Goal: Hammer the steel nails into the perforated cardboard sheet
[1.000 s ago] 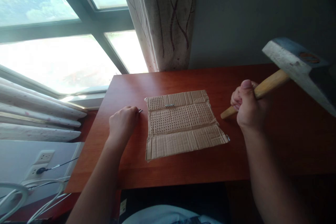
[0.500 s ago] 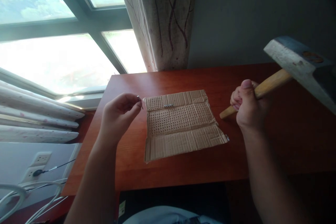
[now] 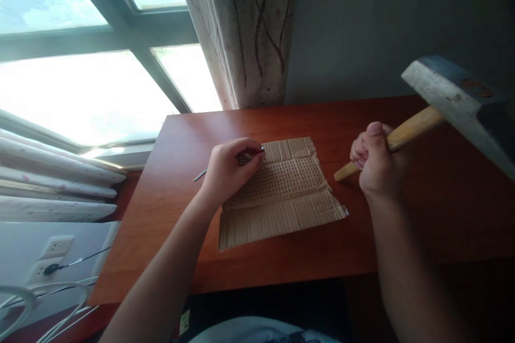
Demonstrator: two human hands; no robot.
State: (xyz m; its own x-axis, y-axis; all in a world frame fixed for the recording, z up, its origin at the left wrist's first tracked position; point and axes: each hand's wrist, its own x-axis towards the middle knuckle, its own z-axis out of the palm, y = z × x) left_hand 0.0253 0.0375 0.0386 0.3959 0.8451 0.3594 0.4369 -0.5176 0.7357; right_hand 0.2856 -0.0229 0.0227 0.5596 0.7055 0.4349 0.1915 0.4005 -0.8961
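Observation:
A flat piece of cardboard [image 3: 281,201], punched with rows of small holes, lies on the red-brown table [image 3: 281,257]. My left hand [image 3: 231,171] rests on its upper left part, fingers pinched on a small nail whose head shows at the fingertips [image 3: 262,148]. Another nail [image 3: 200,174] lies on the table just left of that hand. My right hand [image 3: 374,163] is closed round the wooden handle of a hammer [image 3: 454,99], held up to the right of the cardboard with its grey metal head at the frame's right edge.
A patterned curtain [image 3: 245,27] hangs behind the table's far edge, beside a large window [image 3: 80,64]. Left of the table and lower stand a wall socket with a plug [image 3: 50,268] and white cables [image 3: 48,305].
My left hand picked a nail up off the table, lifted it, then moved right and down onto the cardboard's upper left part. The right hand and hammer have barely moved.

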